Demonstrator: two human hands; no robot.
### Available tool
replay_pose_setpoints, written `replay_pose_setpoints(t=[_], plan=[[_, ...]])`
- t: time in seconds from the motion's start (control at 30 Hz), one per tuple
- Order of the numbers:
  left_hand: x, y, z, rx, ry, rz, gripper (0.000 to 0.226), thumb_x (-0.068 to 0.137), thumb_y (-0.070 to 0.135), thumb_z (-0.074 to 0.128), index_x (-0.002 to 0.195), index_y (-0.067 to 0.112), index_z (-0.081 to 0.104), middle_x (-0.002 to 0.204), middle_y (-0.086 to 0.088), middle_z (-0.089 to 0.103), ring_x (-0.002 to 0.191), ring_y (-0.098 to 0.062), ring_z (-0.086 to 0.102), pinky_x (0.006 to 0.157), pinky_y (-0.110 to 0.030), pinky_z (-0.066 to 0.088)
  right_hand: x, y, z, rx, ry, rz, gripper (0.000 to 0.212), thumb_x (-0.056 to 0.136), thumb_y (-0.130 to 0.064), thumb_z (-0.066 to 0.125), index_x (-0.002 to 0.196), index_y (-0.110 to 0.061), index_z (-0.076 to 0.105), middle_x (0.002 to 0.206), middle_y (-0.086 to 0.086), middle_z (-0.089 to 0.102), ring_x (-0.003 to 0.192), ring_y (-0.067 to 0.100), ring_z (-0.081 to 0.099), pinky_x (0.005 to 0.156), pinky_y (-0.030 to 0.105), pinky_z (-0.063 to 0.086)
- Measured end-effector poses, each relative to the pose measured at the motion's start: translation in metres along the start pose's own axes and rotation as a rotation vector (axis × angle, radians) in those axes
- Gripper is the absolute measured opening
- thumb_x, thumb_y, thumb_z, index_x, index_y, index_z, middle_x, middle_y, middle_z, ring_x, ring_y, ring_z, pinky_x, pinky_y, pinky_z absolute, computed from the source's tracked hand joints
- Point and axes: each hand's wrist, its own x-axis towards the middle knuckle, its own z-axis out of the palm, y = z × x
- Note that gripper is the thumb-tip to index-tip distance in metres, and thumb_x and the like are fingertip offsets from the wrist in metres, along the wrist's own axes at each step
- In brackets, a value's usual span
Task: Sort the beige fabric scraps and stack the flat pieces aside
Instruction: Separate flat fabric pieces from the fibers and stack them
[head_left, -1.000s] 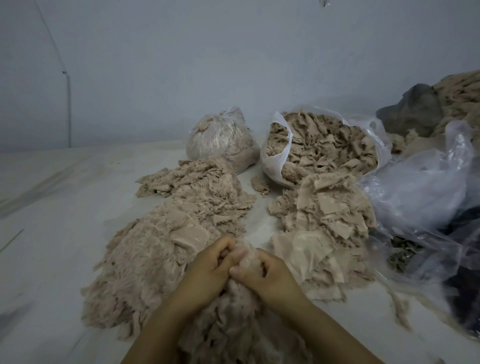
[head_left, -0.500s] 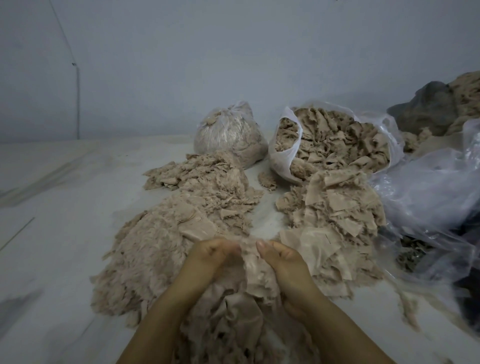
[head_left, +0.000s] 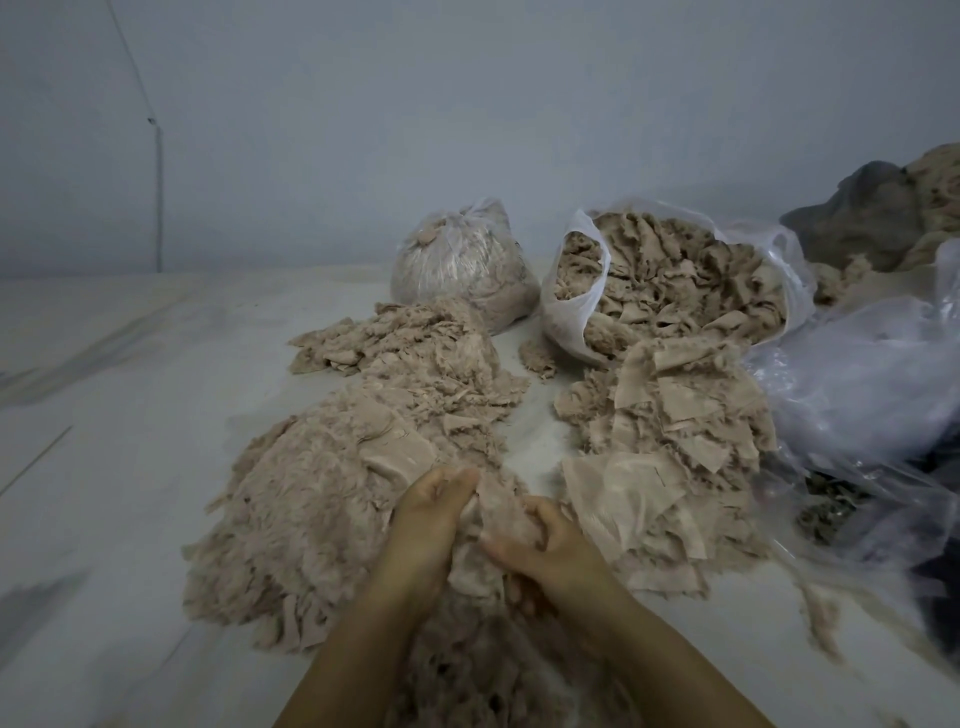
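Observation:
A beige fabric scrap (head_left: 491, 512) is pinched between my left hand (head_left: 428, 512) and my right hand (head_left: 548, 545), low in the middle of the view, above a loose heap of scraps (head_left: 483, 660) near my forearms. A large fuzzy pile of shredded beige scraps (head_left: 322, 499) lies to the left of my hands. On the right lies a pile of flatter beige pieces (head_left: 654, 452), some overlapping like sheets.
At the back stand an open white plastic bag full of scraps (head_left: 670, 280) and a tied clear bag (head_left: 457, 265). Crumpled clear plastic (head_left: 857, 384) and dark cloth (head_left: 862, 213) lie at the right. The pale floor (head_left: 119, 415) stretches left to the wall.
My hands have drawn apart a little and lifted a scrap out of the near heap; the right hand has dropped lower. The view has shifted slightly.

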Motion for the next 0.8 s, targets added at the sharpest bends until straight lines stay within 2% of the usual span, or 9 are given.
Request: replay_pose_setpoints(t=[0.1,0.17,0.23,0.33,0.47,0.57,0.63,0.73,0.8], plan=[[0.003,0.001,0.004,0.114,0.106,0.064,0.048,0.094,0.030,0.054,0.126,-0.005,0.047,0.124,-0.030,0.054,0.116,-0.042,0.054,0.098,-0.050,0.045,-0.004,0.007,0.003,-0.106,0.057,-0.061,0.018,0.094,-0.012,0.058,0.112,-0.011,0.060,0.074,-0.010,0.073,0.065,0.002,0.068,0.055,0.014,0.050],[0.005,0.005,0.004,0.155,0.161,0.138,0.035,0.095,0.027,0.054,0.106,-0.006,0.054,0.099,-0.027,0.058,0.100,-0.037,0.056,0.082,-0.034,0.046,-0.005,0.008,0.003,-0.145,0.083,-0.054,0.020,0.097,-0.015,0.054,0.109,-0.004,0.065,0.086,0.001,0.075,0.075,0.011,0.070,0.064,0.022,0.054],[0.005,0.010,0.001,0.141,0.175,0.171,0.025,0.094,0.023,0.055,0.079,0.004,0.047,0.071,-0.014,0.040,0.075,-0.026,0.042,0.066,-0.032,0.036,-0.005,0.009,0.000,-0.057,0.038,0.002,0.023,0.098,-0.012,0.050,0.110,0.005,0.060,0.062,0.001,0.067,0.051,0.011,0.060,0.047,0.021,0.048],[0.006,0.014,-0.003,0.109,0.168,0.168,0.023,0.093,0.020,0.057,0.079,0.004,0.047,0.073,-0.012,0.042,0.071,-0.025,0.041,0.065,-0.035,0.037,-0.005,0.010,-0.010,0.028,-0.045,0.055,0.018,0.098,-0.010,0.049,0.112,0.001,0.054,0.042,-0.008,0.034,0.032,0.003,0.026,0.032,0.014,0.024],[0.003,0.013,-0.003,0.148,0.121,0.207,0.027,0.090,0.026,0.061,0.090,-0.001,0.060,0.076,-0.020,0.060,0.079,-0.029,0.057,0.070,-0.039,0.048,-0.007,0.007,-0.022,-0.076,-0.157,0.068,0.005,0.091,-0.012,0.062,0.090,-0.009,0.059,0.051,0.001,0.048,0.033,0.003,0.035,0.035,0.015,0.029],[-0.001,0.014,0.000,0.213,0.015,0.291,0.023,0.084,0.036,0.060,0.079,0.014,0.066,0.069,-0.006,0.063,0.071,-0.011,0.059,0.069,-0.025,0.049,-0.006,0.009,-0.021,-0.266,-0.040,-0.020,0.021,0.082,-0.026,0.073,0.092,-0.013,0.061,0.069,-0.002,0.063,0.051,0.006,0.057,0.050,0.016,0.043],[-0.006,0.016,0.006,0.299,-0.115,0.288,0.025,0.083,0.042,0.057,0.067,0.023,0.065,0.061,0.009,0.060,0.061,-0.004,0.057,0.058,-0.016,0.046,-0.004,0.010,-0.015,-0.205,0.053,-0.101,0.030,0.082,-0.028,0.074,0.107,-0.019,0.061,0.093,-0.009,0.073,0.084,0.006,0.069,0.072,0.017,0.052],[-0.009,0.011,0.017,0.244,-0.146,0.230,0.035,0.092,0.036,0.053,0.077,0.007,0.065,0.067,-0.004,0.068,0.061,-0.013,0.065,0.056,-0.019,0.051,0.004,0.012,-0.005,-0.226,0.189,-0.152,0.041,0.085,-0.024,0.072,0.122,-0.023,0.054,0.112,-0.009,0.068,0.104,0.007,0.064,0.090,0.028,0.052],[-0.007,0.008,0.021,0.187,-0.033,0.229,0.042,0.096,0.037,0.047,0.074,0.004,0.061,0.063,-0.007,0.067,0.057,-0.016,0.064,0.052,-0.022,0.050,0.006,0.014,-0.001,-0.441,0.276,-0.161,0.020,0.091,-0.027,0.060,0.110,-0.022,0.056,0.102,-0.012,0.064,0.097,0.004,0.060,0.087,0.024,0.046]])
